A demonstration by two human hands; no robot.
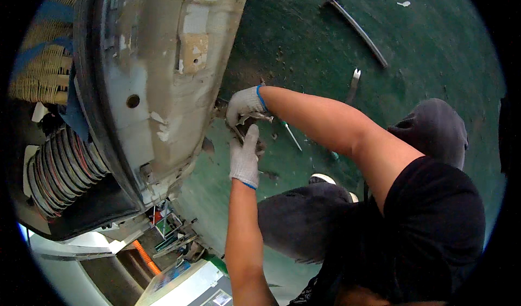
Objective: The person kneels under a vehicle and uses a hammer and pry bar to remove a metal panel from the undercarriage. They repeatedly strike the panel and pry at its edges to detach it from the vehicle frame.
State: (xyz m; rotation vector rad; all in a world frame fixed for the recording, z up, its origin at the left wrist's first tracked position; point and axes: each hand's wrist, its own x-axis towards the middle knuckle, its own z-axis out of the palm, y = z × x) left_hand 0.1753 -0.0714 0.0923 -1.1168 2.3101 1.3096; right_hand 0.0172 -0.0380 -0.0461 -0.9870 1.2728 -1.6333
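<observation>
My right hand [246,106], in a pale knitted glove with a blue cuff, curls over a small, dirty metal piece [248,123] at the lower edge of a worn, pale vehicle body panel [163,89]. From the other side, my left hand [245,158], gloved alike, has its fingers and thumb against the same piece. Both hands are closed around it, and their fingers hide much of its shape. Just right of them, a thin screwdriver [293,136] with a green handle end lies on the green floor [304,45].
A forked pry tool [354,84] and a curved metal bar [359,32] lie on the floor beyond my right arm. Dirt and a white scrap [403,4] are scattered there. Inside the vehicle are a ribbed coil [68,167] and woven matting [43,75]. My left knee [293,219] is close by.
</observation>
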